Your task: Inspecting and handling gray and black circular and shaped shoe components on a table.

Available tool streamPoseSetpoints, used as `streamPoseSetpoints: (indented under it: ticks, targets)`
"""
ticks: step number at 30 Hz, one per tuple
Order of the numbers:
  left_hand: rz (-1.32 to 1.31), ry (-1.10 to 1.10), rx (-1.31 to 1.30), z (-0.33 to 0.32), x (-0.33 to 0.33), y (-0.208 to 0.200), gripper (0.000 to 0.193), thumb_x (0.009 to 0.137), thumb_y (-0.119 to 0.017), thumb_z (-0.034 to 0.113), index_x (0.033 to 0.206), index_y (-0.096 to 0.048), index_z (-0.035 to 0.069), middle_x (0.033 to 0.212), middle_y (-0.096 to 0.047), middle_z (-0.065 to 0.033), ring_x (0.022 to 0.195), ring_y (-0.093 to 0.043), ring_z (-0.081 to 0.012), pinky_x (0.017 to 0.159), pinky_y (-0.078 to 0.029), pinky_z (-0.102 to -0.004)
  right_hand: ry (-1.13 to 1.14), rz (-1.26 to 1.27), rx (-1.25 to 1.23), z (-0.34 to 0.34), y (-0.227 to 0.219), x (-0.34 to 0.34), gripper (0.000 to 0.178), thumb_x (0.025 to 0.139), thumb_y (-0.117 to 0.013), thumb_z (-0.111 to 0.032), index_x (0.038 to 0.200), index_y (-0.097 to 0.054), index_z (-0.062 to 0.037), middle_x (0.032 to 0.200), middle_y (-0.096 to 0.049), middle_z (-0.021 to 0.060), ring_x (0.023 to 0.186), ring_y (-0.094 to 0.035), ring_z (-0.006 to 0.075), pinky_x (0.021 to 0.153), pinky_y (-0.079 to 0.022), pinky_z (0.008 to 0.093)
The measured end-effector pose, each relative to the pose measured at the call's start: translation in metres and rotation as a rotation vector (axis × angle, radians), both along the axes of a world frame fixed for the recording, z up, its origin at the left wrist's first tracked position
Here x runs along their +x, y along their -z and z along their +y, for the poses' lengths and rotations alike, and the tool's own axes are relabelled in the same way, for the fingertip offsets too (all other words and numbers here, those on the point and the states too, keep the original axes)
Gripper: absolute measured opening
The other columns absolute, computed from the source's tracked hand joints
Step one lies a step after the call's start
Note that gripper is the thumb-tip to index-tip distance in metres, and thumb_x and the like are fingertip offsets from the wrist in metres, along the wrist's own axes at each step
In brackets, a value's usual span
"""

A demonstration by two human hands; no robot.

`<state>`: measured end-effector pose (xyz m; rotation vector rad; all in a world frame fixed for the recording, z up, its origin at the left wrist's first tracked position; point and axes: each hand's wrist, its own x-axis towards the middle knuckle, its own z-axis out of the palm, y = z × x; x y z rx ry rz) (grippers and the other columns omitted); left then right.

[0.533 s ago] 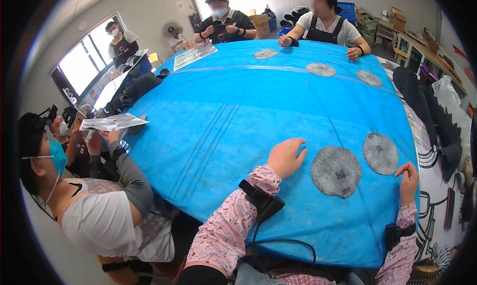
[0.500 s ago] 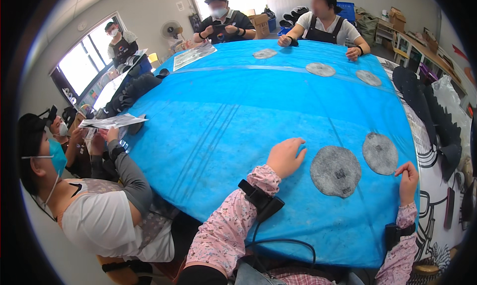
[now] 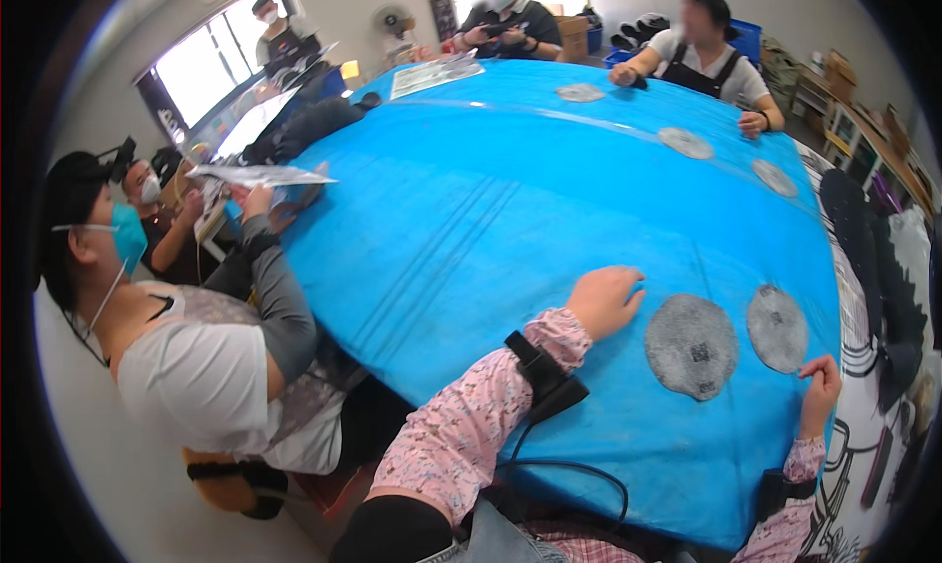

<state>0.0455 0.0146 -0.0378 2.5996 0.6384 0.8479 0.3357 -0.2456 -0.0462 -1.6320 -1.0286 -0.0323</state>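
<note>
My left hand (image 3: 605,301) rests on the blue-covered table (image 3: 442,298), palm down, fingers loosely bent and apart, holding nothing. Just right of it lies a large round grey fabric-like piece (image 3: 677,339) with a small dark printed square. A second, similar grey piece (image 3: 775,318) lies farther right, apart from the first. My right hand (image 3: 819,391) is at the table's right edge, just below that second piece. Its fingers are curled in, and nothing shows in them. Both forearms wear pink flowered sleeves with black wrist devices.
Across the table, more round grey pieces (image 3: 686,142) lie near a seated person (image 3: 702,68). A printed sheet (image 3: 437,75) lies at the far left. Close on my left, a person (image 3: 196,347) holds papers (image 3: 260,176). A black cable (image 3: 579,467) loops over the near edge.
The view has turned, so the table and people sit differently in the picture. My left hand stays beside the large grey piece; the fingers of my right hand look more curled.
</note>
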Motion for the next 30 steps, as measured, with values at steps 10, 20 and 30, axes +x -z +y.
streamPoseSetpoints:
  ticks: [10, 20, 30]
  targets:
    - [-0.003, -0.017, -0.012, 0.001, -0.007, 0.001, 0.023, 0.083, -0.051, 0.021, 0.098, -0.056, 0.004, 0.096, -0.060, -0.0128, 0.087, -0.057, -0.0293, 0.075, -0.046, -0.0380, -0.062, 0.092, 0.032, 0.006, 0.004, 0.001, 0.019, 0.080, -0.034, 0.005, 0.066, -0.044, -0.0026, 0.063, -0.049, 0.0055, 0.064, -0.048, 0.0132, 0.068, -0.041, 0.0252]
    - [-0.013, -0.031, -0.008, 0.001, -0.005, 0.004, 0.024, 0.082, -0.052, 0.021, 0.098, -0.056, 0.004, 0.095, -0.060, -0.0133, 0.088, -0.057, -0.0293, 0.076, -0.046, -0.0383, -0.064, 0.085, 0.018, 0.003, 0.007, 0.005, 0.018, 0.079, -0.033, 0.005, 0.066, -0.043, -0.0026, 0.063, -0.048, 0.0052, 0.064, -0.048, 0.0129, 0.067, -0.040, 0.0241]
    - [-0.041, -0.007, -0.001, 0.002, -0.002, 0.003, 0.023, 0.081, -0.053, 0.019, 0.096, -0.055, 0.002, 0.093, -0.059, -0.0141, 0.088, -0.056, -0.0297, 0.075, -0.045, -0.0389, -0.060, 0.031, 0.020, 0.002, 0.009, 0.011, 0.018, 0.079, -0.032, 0.005, 0.066, -0.041, -0.0035, 0.063, -0.045, 0.0037, 0.062, -0.043, 0.0113, 0.068, -0.039, 0.0233]
